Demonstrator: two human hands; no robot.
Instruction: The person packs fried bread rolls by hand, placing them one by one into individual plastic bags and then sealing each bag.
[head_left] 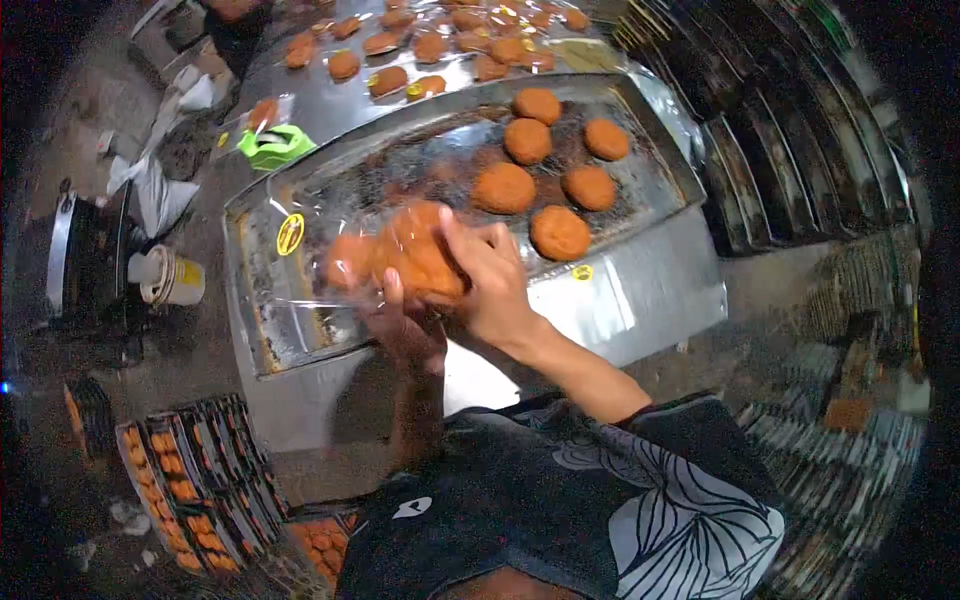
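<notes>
Both hands hold a clear plastic bag of round orange-brown buns (425, 250) above the left part of a dark baking tray (255, 330). A yellow oval label (290, 234) shows on the bag's far-left side. My left hand (405, 325) is closed on the near side of the bag, thumb up against it; its other fingers are mostly hidden. My right hand (490, 275) grips the bag's right side, with the fingers curled and the thumb along the bun. Several loose buns (560, 233) lie on the tray's right half.
Beyond the tray, several bagged buns (430, 47) cover the metal table (300, 85). A bright green container (276, 147) stands by the tray's far-left corner. At left is a white bucket (180, 279). Racks of buns (190, 480) stand lower left, and stacked dark trays (790, 130) stand right.
</notes>
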